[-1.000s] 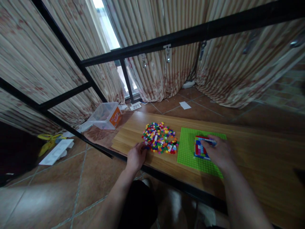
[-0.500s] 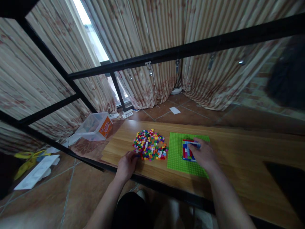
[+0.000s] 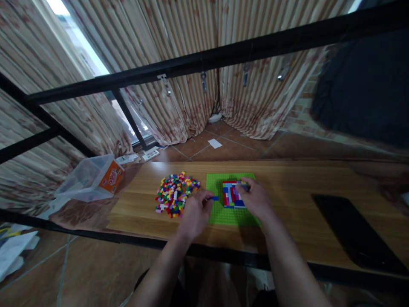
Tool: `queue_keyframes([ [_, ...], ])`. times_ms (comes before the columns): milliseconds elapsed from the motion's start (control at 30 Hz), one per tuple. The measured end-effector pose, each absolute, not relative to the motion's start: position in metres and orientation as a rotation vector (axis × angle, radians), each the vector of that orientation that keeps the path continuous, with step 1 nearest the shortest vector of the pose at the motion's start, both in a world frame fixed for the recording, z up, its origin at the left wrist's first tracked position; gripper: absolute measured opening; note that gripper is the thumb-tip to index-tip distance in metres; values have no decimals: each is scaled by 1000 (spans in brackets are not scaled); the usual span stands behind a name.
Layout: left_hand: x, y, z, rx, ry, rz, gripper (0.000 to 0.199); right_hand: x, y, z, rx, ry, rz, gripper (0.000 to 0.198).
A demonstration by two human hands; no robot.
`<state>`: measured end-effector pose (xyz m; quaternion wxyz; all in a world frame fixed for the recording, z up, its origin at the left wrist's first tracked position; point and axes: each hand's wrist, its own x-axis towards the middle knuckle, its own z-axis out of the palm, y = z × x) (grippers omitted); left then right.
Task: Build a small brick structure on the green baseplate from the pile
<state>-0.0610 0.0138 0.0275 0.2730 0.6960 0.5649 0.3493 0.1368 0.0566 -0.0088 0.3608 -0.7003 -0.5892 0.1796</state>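
My left hand pinches a small blue toy brick above the left part of the green baseplate. On that plate sits a low rectangular build of red, blue, purple and white bricks. My right hand is at the build's right side, thumb and fingers closed around a dark brick at its top edge. How firmly that brick sits on the build cannot be made out. Left of the plate lies a heap of loose multicoloured bricks, close to my left hand.
A clear plastic box with an orange label stands beyond the wooden table's left end. A flat black object lies at the right. Black metal rails cross in front of the curtains. At the right edge, a blurred hand appears.
My left hand has moved right from the brick heap to the baseplate with the blue brick. The right hand stays at the build. The view has turned right, showing more of the black object.
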Motion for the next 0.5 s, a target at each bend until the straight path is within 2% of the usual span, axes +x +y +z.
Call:
queue_keyframes([
  [200, -42, 25, 14, 1856, 1476, 916, 22, 144, 57, -3, -1838, -1527, 514, 45],
  [500, -48, 36, 10, 1913, 1438, 918, 18, 148, 56, 4, -1839, -1480, 594, 47],
])
